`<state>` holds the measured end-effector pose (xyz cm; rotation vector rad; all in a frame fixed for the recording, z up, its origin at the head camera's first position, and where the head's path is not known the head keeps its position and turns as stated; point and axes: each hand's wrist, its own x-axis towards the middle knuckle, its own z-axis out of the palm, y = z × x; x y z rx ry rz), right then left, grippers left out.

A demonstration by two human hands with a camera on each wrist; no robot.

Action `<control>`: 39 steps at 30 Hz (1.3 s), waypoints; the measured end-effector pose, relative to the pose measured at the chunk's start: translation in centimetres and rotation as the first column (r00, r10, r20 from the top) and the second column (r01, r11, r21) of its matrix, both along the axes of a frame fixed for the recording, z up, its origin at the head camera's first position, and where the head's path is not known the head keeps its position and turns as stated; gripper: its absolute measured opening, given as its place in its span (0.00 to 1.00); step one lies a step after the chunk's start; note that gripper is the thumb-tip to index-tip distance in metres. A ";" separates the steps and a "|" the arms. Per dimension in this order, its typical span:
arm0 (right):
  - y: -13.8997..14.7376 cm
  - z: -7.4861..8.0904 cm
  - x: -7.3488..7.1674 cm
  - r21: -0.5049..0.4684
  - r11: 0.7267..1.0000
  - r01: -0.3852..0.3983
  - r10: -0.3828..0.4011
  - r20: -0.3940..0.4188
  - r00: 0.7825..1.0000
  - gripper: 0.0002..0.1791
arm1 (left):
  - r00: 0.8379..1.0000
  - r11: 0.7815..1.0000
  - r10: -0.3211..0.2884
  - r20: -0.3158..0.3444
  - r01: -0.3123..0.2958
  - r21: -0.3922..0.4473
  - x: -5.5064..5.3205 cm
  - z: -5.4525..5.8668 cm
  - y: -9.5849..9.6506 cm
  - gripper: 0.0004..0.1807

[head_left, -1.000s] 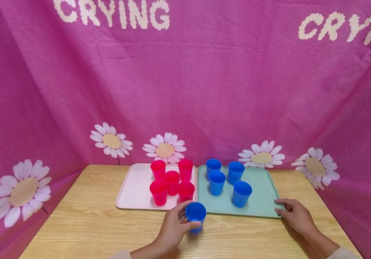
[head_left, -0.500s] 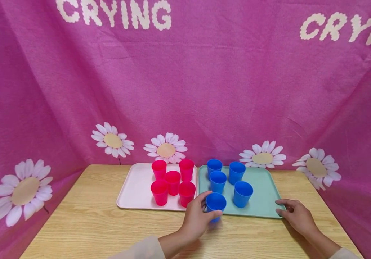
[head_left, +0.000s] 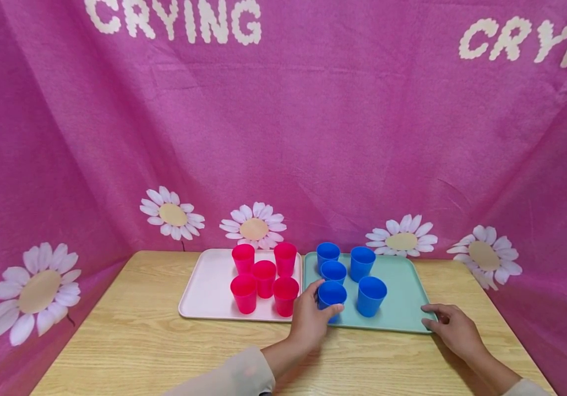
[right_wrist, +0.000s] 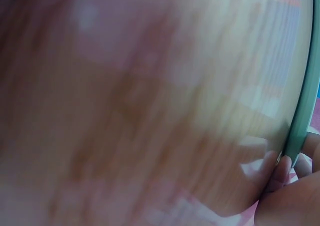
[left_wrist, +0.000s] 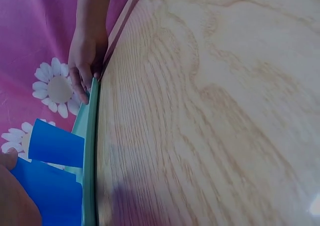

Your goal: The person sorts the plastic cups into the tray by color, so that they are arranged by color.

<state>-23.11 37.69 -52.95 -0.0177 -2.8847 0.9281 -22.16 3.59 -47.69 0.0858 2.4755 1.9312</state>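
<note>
My left hand [head_left: 309, 320] grips a blue cup [head_left: 332, 296] upright, thumb on its near side, over the near-left part of the green tray [head_left: 397, 311]. In the left wrist view this cup [left_wrist: 52, 193] appears down at the tray, close to its rim; I cannot tell whether it bears its weight there. Several other blue cups [head_left: 371, 297] stand upright on that tray. At the tray's near-right corner, my right hand [head_left: 454, 330] pinches the rim between thumb and fingers, as the right wrist view of the tray edge [right_wrist: 301, 116] also shows.
A pale pink tray [head_left: 204, 300] adjoins the green one on the left, with several upright red cups [head_left: 244, 294] on its right part. Both trays lie on a wooden table [head_left: 164, 352]. Behind hangs a pink cloth [head_left: 288, 137] with printed daisies.
My left hand has carried the blue cup from in front of the pink tray rightward and away from me, onto the green tray's near-left area. The right hand has stayed at the tray corner.
</note>
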 end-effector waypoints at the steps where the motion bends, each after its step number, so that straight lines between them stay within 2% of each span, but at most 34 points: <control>1: 0.0 0.0 0.0 0.000 1.000 -0.001 0.001 -0.001 1.000 0.19 | 1.000 1.000 0.003 0.001 -0.003 0.001 -0.1 -0.1 0.0 0.39; 15: -0.1 -0.1 0.2 -0.001 1.000 0.009 -0.009 -0.026 1.000 0.18 | 1.000 1.000 0.026 -0.013 -0.026 -0.011 -0.7 -1.5 0.4 0.40; 21: -0.1 -0.1 0.2 0.001 1.000 0.010 -0.010 -0.021 1.000 0.19 | 1.000 0.999 0.023 -0.020 -0.024 -0.033 -0.6 -1.5 0.4 0.42; 25: 0.0 0.0 0.2 0.002 1.000 0.006 -0.006 -0.018 1.000 0.19 | 0.999 0.998 0.027 -0.017 -0.027 -0.054 -0.5 -0.9 0.3 0.44; 30: 0.0 0.2 0.2 0.004 1.000 0.002 -0.001 -0.014 1.000 0.19 | 0.999 0.998 0.010 -0.050 -0.012 -0.059 -0.1 0.2 -0.1 0.45; 35: 0.0 0.4 0.0 0.014 1.000 -0.010 0.010 -0.020 1.000 0.19 | 0.994 0.998 -0.036 -0.104 0.031 -0.055 0.5 1.9 -1.2 0.42; 39: -0.1 0.4 -0.1 0.013 0.999 -0.031 0.031 -0.007 0.999 0.20 | 0.985 0.994 -0.090 -0.145 0.079 -0.082 0.9 2.7 -3.1 0.36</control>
